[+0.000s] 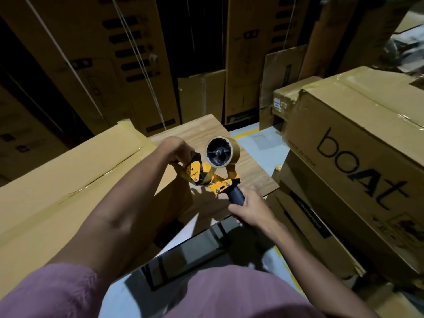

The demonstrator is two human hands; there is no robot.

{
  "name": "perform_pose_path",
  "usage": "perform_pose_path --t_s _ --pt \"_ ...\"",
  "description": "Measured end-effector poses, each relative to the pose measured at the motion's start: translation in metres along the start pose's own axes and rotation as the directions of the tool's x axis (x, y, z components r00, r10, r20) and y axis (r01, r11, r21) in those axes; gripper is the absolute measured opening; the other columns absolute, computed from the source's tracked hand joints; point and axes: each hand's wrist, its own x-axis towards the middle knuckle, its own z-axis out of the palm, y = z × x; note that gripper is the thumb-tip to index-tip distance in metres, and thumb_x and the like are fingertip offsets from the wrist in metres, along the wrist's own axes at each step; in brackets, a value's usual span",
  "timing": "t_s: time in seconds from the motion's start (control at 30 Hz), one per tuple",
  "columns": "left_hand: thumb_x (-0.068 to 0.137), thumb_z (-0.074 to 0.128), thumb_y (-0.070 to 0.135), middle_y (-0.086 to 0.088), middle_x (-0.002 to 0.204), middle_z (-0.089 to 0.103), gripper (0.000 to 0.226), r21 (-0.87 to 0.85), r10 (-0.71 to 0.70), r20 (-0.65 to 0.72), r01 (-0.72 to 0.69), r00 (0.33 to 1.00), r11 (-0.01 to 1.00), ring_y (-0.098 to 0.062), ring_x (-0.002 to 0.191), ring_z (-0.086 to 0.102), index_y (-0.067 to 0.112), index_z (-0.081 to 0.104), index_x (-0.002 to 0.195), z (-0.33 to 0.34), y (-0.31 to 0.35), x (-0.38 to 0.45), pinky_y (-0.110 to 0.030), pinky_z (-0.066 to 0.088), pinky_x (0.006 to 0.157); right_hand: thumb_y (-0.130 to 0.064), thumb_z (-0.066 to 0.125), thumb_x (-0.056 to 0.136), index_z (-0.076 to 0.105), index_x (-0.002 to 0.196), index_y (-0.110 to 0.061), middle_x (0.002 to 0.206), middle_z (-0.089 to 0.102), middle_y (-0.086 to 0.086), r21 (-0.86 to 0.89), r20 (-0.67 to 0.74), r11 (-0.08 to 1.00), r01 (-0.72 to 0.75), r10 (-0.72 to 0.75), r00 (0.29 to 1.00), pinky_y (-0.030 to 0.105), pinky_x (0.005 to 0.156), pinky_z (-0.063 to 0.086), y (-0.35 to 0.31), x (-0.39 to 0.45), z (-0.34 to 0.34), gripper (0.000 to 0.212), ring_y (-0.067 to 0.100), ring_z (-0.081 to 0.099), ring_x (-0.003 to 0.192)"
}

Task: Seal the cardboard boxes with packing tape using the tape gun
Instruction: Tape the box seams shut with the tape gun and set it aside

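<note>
- Right grip (249, 208) clamps the tape gun (214, 174) handle; left grip (177, 150) pinches its front.
- Stacked boxes at 3 o'clock; top box (358, 161) reads "boAt".
- Worktop (250, 171) beneath.

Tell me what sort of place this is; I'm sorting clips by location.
Probably a warehouse or stockroom: tall printed cartons stand in rows behind, taped boxes are stacked on the right, and the hands hold a tape gun.

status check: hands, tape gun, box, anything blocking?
Right hand grips yellow tape gun by black handle; left hand pinches its front end. Long brown cardboard box beside it, top seam taped. Nothing blocking.
</note>
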Motion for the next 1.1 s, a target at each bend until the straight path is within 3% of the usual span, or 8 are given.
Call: perform_pose_path --t_s 0.33,0.43,0.53,0.67,0.77,0.83,0.97,1.1 --pt "0.092 0.062 -0.003 -0.018 0.108 0.071 0.022 -0.225 0.073 -0.112 -0.097 0.991 0.969 -0.026 0.085 0.067 -0.001 0.066 0.114 0.011 -0.014 0.008 -0.033 0.052 0.074 -0.008 0.068 0.094 0.051 0.11 -0.017 0.095 0.066 0.013 0.064 0.11 0.992 -0.112 0.104 0.988 0.023 0.046 0.052 -0.002 0.016 0.007 0.026 0.011 0.063 0.051" --pt "0.091 0.061 -0.003 -0.013 0.097 0.071 0.018 -0.182 0.084 -0.157 -0.112 0.984 0.977 -0.022 0.076 0.067 0.001 0.068 0.108 0.016 -0.013 0.005 -0.029 0.051 0.061 -0.011 0.071 0.091 0.054 0.112 -0.014 0.098 0.068 0.015 0.017 0.076 0.996 -0.085 0.084 0.994 0.032 0.052 0.059 0.002 0.021 0.011 0.026 0.019 0.068 0.06" --pt "0.091 0.06 -0.002 -0.01 0.094 0.069 0.016 -0.169 0.092 -0.192 -0.126 0.977 0.978 -0.022 0.079 0.066 0.005 0.065 0.105 0.019 -0.013 0.003 -0.031 0.052 0.065 -0.015 0.073 0.089 0.055 0.116 -0.013 0.102 0.068 0.015 -0.006 0.062 0.998 -0.07 0.071 0.996 0.043 0.063 0.063 0.007 0.022 0.014 0.032 0.027 0.071 0.071" --pt "0.091 0.062 -0.002 -0.006 0.09 0.065 0.015 -0.16 0.1 -0.226 -0.138 0.969 0.977 -0.018 0.075 0.062 0.009 0.064 0.102 0.024 -0.012 0.004 -0.025 0.048 0.057 -0.014 0.074 0.091 0.055 0.118 -0.013 0.102 0.068 0.017 0.046 0.066 0.996 -0.081 0.078 0.995 0.031 0.053 0.056 0.012 0.023 0.019 0.033 0.022 0.068 0.065" --pt "0.09 0.07 0.005 -0.009 0.095 0.074 0.013 -0.187 0.109 -0.198 -0.147 0.974 0.971 -0.019 0.082 0.069 0.006 0.073 0.102 0.025 -0.015 0.009 -0.028 0.052 0.067 -0.019 0.076 0.086 0.058 0.111 -0.016 0.099 0.069 0.012 -0.092 0.053 0.995 -0.025 0.03 0.998 0.042 0.066 0.061 0.021 0.02 0.02 0.032 0.028 0.07 0.081" --pt "0.09 0.072 0.009 -0.009 0.091 0.077 0.012 -0.211 0.111 -0.177 -0.148 0.978 0.966 -0.019 0.085 0.074 0.005 0.075 0.101 0.027 -0.015 0.011 -0.031 0.057 0.073 -0.018 0.076 0.086 0.059 0.103 -0.017 0.092 0.067 0.003 -0.192 0.035 0.981 0.007 0.0 0.999 0.037 0.065 0.058 0.032 0.012 0.021 0.024 0.025 0.069 0.082" --pt "0.091 0.072 0.007 -0.012 0.094 0.076 0.014 -0.238 0.138 -0.188 -0.181 0.973 0.954 -0.023 0.091 0.074 0.0 0.075 0.103 0.029 -0.011 0.016 -0.038 0.06 0.085 -0.011 0.072 0.091 0.057 0.1 -0.017 0.078 0.066 0.003 -0.042 -0.002 0.995 -0.095 0.095 0.996 0.03 0.05 0.054 0.049 0.001 0.027 0.018 0.02 0.067 0.059" --pt "0.091 0.074 0.012 -0.009 0.094 0.076 0.016 -0.218 0.16 -0.233 -0.212 0.959 0.953 -0.02 0.088 0.072 0.003 0.077 0.105 0.033 -0.018 0.015 -0.026 0.055 0.068 -0.003 0.066 0.092 0.058 0.092 -0.005 0.059 0.064 0.01 0.248 -0.062 0.948 -0.199 0.221 0.973 0.03 0.043 0.05 0.048 0.015 0.039 0.008 0.02 0.058 0.043"
